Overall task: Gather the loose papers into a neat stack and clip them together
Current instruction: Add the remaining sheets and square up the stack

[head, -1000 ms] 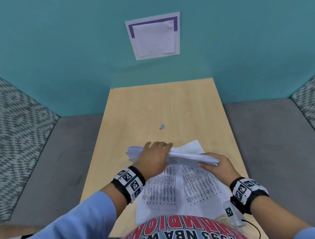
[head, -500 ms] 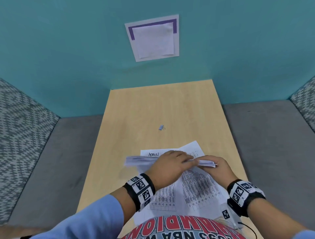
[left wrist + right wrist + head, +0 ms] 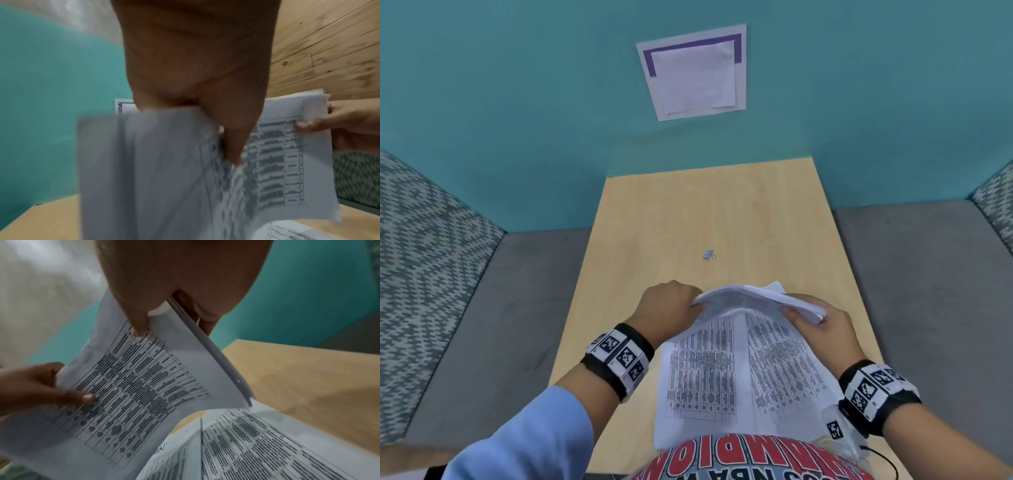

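Note:
A bundle of printed papers [image 3: 750, 298] is lifted off the wooden table [image 3: 688, 212] and bent between both hands. My left hand [image 3: 671, 305] pinches its left edge, thumb on the printed side [image 3: 86, 397]. My right hand [image 3: 822, 322] grips the right edge, thumb on top [image 3: 137, 327], fingers behind. In the left wrist view the bundle [image 3: 283, 162] hangs blurred under my thumb. More printed sheets [image 3: 726, 377] lie flat on the table below, running toward my body. A small metal clip [image 3: 709, 254] lies alone on the table farther out, beyond both hands.
A teal wall [image 3: 517, 120] stands behind the table with a purple-edged paper [image 3: 695, 72] fixed to it. Grey seating [image 3: 482, 325] runs along both sides of the table, with patterned cushions [image 3: 417, 246] at the left and right edges.
The bundle has risen from low over the flat sheets to a raised, arched hold. My left hand slid from the bundle's middle to its left edge.

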`<state>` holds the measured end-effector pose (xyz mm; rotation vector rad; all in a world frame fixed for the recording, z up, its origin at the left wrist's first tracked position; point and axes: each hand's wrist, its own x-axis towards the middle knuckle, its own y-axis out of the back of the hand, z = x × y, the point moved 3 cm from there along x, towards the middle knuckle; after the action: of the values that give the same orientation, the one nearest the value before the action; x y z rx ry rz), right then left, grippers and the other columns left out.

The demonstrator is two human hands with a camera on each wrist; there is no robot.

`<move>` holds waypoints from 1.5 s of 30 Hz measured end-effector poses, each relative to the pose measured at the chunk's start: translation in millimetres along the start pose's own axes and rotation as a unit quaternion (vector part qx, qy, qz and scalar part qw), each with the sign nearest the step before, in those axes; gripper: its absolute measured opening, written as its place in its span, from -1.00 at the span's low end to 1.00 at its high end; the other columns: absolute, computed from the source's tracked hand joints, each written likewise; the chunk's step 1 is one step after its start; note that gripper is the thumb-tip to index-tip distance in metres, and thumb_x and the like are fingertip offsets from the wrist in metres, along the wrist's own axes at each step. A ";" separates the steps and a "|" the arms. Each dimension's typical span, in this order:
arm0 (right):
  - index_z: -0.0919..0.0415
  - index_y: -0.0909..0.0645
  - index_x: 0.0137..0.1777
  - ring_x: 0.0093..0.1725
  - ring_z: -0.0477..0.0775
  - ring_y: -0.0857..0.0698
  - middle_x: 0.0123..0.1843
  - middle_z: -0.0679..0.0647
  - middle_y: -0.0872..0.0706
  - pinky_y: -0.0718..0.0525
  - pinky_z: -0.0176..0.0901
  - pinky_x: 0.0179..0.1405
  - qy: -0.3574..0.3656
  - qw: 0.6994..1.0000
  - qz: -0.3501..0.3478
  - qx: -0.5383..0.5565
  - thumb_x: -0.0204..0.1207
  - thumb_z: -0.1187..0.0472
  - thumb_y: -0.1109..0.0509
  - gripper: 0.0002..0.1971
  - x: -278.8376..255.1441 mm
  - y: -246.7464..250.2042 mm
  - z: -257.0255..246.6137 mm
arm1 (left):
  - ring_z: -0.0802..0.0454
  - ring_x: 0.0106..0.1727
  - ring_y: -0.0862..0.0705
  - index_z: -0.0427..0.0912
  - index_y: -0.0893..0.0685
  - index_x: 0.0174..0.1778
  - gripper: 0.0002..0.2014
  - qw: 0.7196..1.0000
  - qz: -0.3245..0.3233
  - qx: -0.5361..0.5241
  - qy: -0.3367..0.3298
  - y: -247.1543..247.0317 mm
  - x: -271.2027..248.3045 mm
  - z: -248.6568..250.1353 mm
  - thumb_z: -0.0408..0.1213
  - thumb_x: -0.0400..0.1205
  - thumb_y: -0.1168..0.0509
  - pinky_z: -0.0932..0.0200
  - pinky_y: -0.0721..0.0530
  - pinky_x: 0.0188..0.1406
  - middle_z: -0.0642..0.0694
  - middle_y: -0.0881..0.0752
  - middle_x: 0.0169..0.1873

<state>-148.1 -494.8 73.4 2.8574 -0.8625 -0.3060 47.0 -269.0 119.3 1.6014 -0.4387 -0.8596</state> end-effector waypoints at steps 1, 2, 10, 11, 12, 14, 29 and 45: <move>-0.10 -0.87 0.08 0.04 -0.24 -0.85 0.06 -0.20 -0.92 -0.76 -0.38 0.04 0.005 1.000 0.003 -0.006 0.55 0.20 -0.64 -0.81 0.1 0.5 1.5 | -0.17 -0.24 -0.67 -0.04 -0.64 -0.13 -0.77 1.000 -0.011 -0.001 -0.008 -2.9 -1.4 0.3 -0.03 0.76 -0.23 0.12 -0.46 -0.32 -0.05 -0.67 -0.29; -0.09 -0.86 0.08 0.06 -0.16 -0.85 0.07 -0.17 -0.91 -0.77 -0.35 0.01 -0.001 1.000 -0.002 -0.017 0.52 0.21 -0.66 -0.80 1.5 0.9 5.5 | -0.20 -0.19 -0.72 -0.05 -0.65 -0.12 -0.80 0.999 -0.028 0.001 -0.016 -7.8 -3.0 0.2 -0.06 0.74 -0.25 0.11 -0.49 -0.32 -0.08 -0.73 -0.23; -0.13 -0.78 0.11 0.16 -0.03 -0.80 0.12 -0.16 -0.85 -0.73 -0.23 0.08 -0.033 0.996 -0.015 -0.076 0.43 0.21 -0.71 -0.67 5.2 9.3 3.2 | -0.16 -0.12 -0.77 0.04 -0.66 0.15 -0.76 0.998 -0.013 -0.058 -0.035 -20.2 -3.6 12.1 0.00 0.63 -0.40 0.13 -0.46 -0.34 -0.06 -0.81 -0.12; -0.14 -0.77 0.18 0.22 -0.07 -0.78 0.18 -0.18 -0.84 -0.74 -0.13 0.24 0.001 0.994 -0.010 -0.105 0.45 0.19 -0.70 -0.65 2.8 11.3 -4.1 | -0.16 -0.11 -0.77 0.04 -0.67 0.15 -0.77 0.997 -0.014 -0.061 -0.041 -20.8 -3.3 13.9 0.00 0.63 -0.40 0.13 -0.46 -0.33 -0.06 -0.81 -0.11; -0.12 -0.74 0.29 0.31 -0.07 -0.74 0.29 -0.17 -0.80 -0.68 0.00 0.41 0.061 0.985 -0.001 -0.162 0.50 0.15 -0.67 -0.61 1.5 12.5 -12.9 | -0.16 -0.10 -0.78 0.03 -0.68 0.15 -0.78 0.997 -0.015 -0.062 -0.044 -21.5 -2.3 14.8 0.00 0.64 -0.40 0.13 -0.46 -0.31 -0.06 -0.81 -0.11; -0.03 -0.64 0.52 0.54 0.05 -0.61 0.53 -0.07 -0.67 -0.41 0.32 0.64 0.212 0.923 0.006 -0.322 0.61 0.12 -0.55 -0.53 -2.6 7.9 -27.2 | -0.17 -0.08 -0.78 0.03 -0.68 0.13 -0.80 0.997 -0.013 -0.065 -0.043 -23.0 0.3 14.8 0.00 0.66 -0.39 0.13 -0.47 -0.30 -0.06 -0.82 -0.10; 0.18 -0.78 0.36 0.18 0.20 -0.65 0.18 0.09 -0.81 -0.65 0.08 0.28 0.302 0.870 -0.011 -0.390 0.55 0.40 -0.56 -0.62 -2.0 -9.2 -24.0 | -0.14 -0.10 -0.77 0.07 -0.70 0.09 -0.85 0.997 -0.019 -0.067 -0.041 -20.3 2.7 13.7 0.00 0.68 -0.37 0.14 -0.43 -0.34 -0.04 -0.81 -0.11; 0.00 -0.83 -0.17 -0.15 0.11 -0.69 -0.23 -0.14 -0.78 -0.49 -0.04 0.17 0.315 0.843 -0.032 -0.435 0.45 0.12 -0.71 -0.90 17.0 15.0 -27.4 | -0.14 -0.17 -0.70 0.00 -0.68 0.08 -0.82 0.997 -0.016 -0.055 -0.054 -23.1 2.0 10.4 0.02 0.73 -0.37 0.13 -0.47 -0.30 -0.08 -0.80 -0.10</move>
<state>-135.8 -514.7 100.2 1.9131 -0.3406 0.2052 36.5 -272.3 96.4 1.4687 -0.4360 -0.9817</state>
